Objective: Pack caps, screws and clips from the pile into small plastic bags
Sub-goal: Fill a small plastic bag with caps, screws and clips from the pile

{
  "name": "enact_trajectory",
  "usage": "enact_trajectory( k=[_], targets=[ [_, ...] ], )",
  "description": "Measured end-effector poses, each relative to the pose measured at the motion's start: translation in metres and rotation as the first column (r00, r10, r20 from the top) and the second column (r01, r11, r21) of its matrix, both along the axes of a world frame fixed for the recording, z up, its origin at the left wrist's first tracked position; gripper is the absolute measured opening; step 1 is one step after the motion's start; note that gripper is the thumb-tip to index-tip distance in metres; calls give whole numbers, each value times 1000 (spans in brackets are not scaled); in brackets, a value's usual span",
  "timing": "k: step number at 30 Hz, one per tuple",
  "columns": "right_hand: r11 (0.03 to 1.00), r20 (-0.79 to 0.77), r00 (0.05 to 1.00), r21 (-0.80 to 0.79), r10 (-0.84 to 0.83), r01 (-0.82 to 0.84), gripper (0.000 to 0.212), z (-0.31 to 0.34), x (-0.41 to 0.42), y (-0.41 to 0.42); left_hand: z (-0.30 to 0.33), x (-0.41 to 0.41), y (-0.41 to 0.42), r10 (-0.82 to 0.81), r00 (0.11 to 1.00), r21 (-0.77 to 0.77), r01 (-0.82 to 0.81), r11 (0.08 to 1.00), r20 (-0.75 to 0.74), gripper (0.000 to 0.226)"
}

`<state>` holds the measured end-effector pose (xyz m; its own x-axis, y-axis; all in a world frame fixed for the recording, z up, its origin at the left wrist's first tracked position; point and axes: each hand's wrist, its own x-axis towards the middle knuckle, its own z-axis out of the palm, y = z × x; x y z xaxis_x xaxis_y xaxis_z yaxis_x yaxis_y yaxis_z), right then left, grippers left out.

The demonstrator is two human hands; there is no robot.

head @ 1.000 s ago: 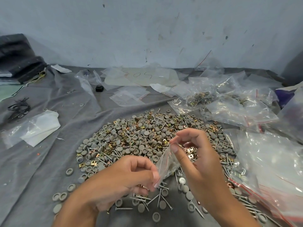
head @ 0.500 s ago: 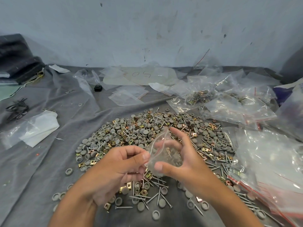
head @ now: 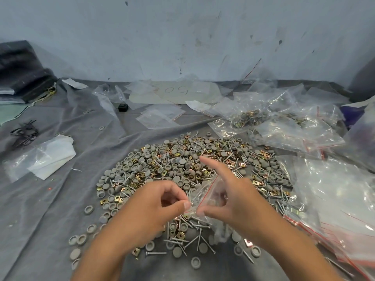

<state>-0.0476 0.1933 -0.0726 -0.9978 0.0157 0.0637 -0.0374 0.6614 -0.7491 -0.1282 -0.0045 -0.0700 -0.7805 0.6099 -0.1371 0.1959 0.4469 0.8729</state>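
A wide pile (head: 182, 163) of grey round caps, silver screws and brass clips lies on the grey cloth in the middle. Just above its near edge I hold a small clear plastic bag (head: 211, 196) with a red seal strip between both hands. My left hand (head: 158, 207) pinches the bag's left edge between thumb and fingers. My right hand (head: 237, 197) pinches the bag's lower edge with thumb and a finger, while its index finger points straight out over the pile. The bag's contents are too blurred to make out.
Empty small bags (head: 162, 115) lie behind the pile. Filled and larger clear bags (head: 288, 126) crowd the right side, with a stack of red-striped bags (head: 341, 209) at the near right. A white folded bag (head: 46, 159) and black ties (head: 24, 131) lie at the left. A wall stands behind.
The bag has turned from hanging upright to lying across between both hands. My right hand has shifted its grip lower and stretched its index finger out.
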Motion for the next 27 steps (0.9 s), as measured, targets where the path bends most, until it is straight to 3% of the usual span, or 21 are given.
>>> enact_trajectory(
  k=[2,4,7,10,12,16,23,27],
  targets=[
    [987,-15,1000,163,-14,16,107,-2,1,-5,-2,5,4,-17,972,-109,-8,994,-233,13],
    [981,-66,997,190,-33,45,100,-5,1,-7,-1,7,6,-25,952,-99,-6,995,-305,15],
    [995,-81,993,-54,-89,85,77,-6,2,0,-2,1,2,17,993,1,-17,1000,-114,11],
    [944,-11,997,-323,-70,63,33,0,3,11,-7,-4,-5,22,998,-1,-22,1000,62,8],
    [928,-35,995,-365,-96,77,15,2,4,19,-8,-5,-6,-3,995,16,1,1000,102,11],
    [933,-83,989,-350,-118,82,12,2,6,22,-6,-6,-7,-48,986,113,30,993,160,22],
    [919,-161,977,-389,-139,66,14,4,7,19,-5,-6,-9,-89,969,123,61,991,229,31],
    [897,-190,945,-408,-266,170,18,2,6,19,-4,-11,-14,11,994,96,-22,995,112,19]
  ],
)
